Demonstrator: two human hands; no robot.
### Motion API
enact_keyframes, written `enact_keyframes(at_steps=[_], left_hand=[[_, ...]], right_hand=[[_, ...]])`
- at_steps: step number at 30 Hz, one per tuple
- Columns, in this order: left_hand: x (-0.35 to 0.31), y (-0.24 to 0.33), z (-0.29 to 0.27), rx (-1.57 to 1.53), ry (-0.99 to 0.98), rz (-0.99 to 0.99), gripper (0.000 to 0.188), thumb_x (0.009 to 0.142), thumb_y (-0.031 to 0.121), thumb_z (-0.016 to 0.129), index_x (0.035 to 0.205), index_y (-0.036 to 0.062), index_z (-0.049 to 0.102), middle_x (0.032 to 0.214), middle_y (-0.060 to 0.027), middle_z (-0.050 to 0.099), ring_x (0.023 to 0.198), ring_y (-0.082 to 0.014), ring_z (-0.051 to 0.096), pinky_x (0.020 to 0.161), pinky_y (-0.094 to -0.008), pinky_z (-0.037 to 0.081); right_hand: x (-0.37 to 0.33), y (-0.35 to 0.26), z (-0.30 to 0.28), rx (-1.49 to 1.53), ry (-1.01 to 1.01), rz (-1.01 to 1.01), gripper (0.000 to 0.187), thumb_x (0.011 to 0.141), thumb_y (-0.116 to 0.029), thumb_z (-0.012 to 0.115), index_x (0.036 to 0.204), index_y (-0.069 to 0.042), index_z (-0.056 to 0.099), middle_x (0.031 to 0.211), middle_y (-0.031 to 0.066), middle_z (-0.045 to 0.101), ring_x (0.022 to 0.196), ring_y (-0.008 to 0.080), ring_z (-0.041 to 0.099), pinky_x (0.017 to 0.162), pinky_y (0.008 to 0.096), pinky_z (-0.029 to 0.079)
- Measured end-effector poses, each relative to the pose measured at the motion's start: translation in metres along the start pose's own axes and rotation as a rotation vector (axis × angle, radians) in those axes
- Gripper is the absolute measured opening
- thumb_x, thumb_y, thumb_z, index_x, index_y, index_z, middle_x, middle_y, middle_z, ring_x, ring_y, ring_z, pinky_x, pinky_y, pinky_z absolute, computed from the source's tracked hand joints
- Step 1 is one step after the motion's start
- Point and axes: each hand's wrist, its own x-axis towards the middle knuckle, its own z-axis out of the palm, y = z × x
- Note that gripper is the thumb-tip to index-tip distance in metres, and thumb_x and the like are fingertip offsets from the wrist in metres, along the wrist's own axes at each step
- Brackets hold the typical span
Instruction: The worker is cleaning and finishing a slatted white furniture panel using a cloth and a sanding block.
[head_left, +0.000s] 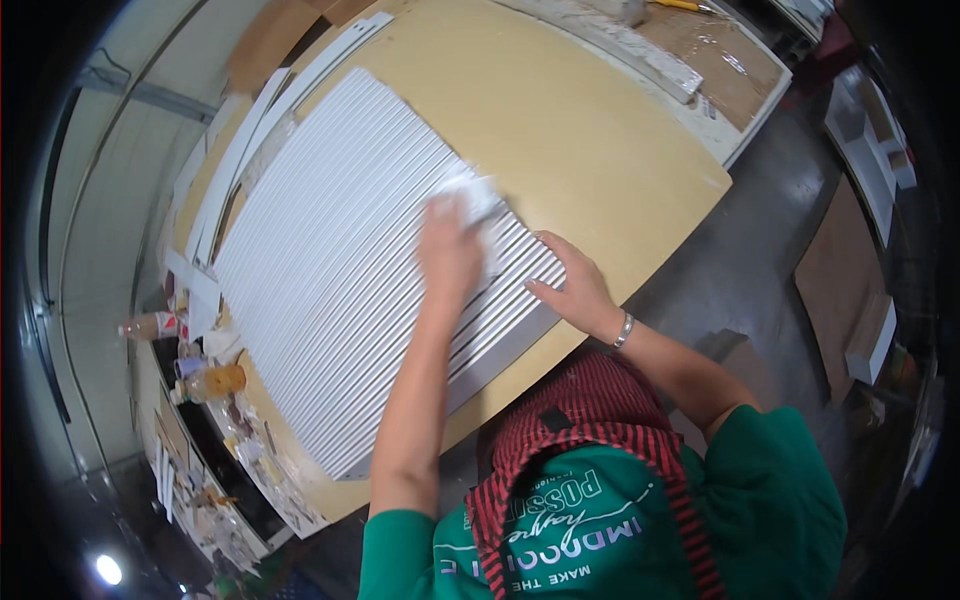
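- White strips [330,230]: long, parallel, dark-lined; mid-frame on tan surface [620,150]; too many to count.
- One white cloth [482,194] under left hand [450,252]; fingers blurred, can't tell if clamped.
- Right hand [580,285]: fingers apart, touching strips.
- Two bottles [215,382], frame left.

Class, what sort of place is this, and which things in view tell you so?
Probably a workshop or small factory: many white slats lie side by side on a large worktable, and the person wears a striped apron.

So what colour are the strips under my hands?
The strips are white; see the head view.
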Motion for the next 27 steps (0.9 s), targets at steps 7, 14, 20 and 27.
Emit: enact_keyframes(at_steps=[7, 14, 20, 27], left_hand=[[-0.029, -0.032, -0.079, -0.235, 0.144, -0.069, 0.028, 0.08, 0.003, 0.062, 0.108, -0.0013, 0.063, 0.096, -0.0174, 0.058, 0.084, -0.0357, 0.058, 0.075, -0.0414, 0.047], [-0.26, -0.16, -0.2, -0.54, 0.952, -0.956, 0.038, 0.089, 0.007, 0.06, 0.125, -0.0069, 0.058, 0.115, -0.0159, 0.066, 0.099, -0.0244, 0.066, 0.086, -0.0359, 0.053], [-0.375, -0.278, -0.223, -0.629, 0.983, -1.283, 0.04, 0.084, 0.018, 0.071, 0.12, 0.002, 0.062, 0.102, -0.0105, 0.068, 0.086, -0.0258, 0.068, 0.073, -0.0385, 0.055], [-0.308, -0.25, -0.186, -0.869, 0.473, -1.323, 0.044, 0.1, 0.033, 0.054, 0.126, -0.0025, 0.057, 0.11, -0.0124, 0.068, 0.094, -0.0234, 0.068, 0.081, -0.0371, 0.055]], right_hand=[[0.005, 0.036, -0.026, 0.333, -0.162, 0.1, 0.093, 0.072, -0.018, 0.082, 0.15, -0.003, 0.034, 0.152, 0.0144, 0.039, 0.143, 0.0256, 0.035, 0.117, 0.0352, 0.027], [0.054, 0.027, -0.033, 0.443, -0.345, 0.094, 0.092, 0.08, -0.015, 0.073, 0.153, 0.002, 0.02, 0.16, 0.0167, 0.023, 0.149, 0.0245, 0.02, 0.12, 0.0335, 0.014], [0.075, 0.021, -0.014, 0.62, -0.511, 0.176, 0.087, 0.087, -0.017, 0.064, 0.155, 0.002, 0.012, 0.162, 0.0172, 0.016, 0.15, 0.0262, 0.015, 0.12, 0.033, 0.012], [0.074, 0.03, -0.003, 0.33, -0.456, 0.271, 0.079, 0.093, -0.018, 0.059, 0.155, 0.001, 0.014, 0.158, 0.0166, 0.024, 0.145, 0.0243, 0.026, 0.117, 0.0329, 0.022]])
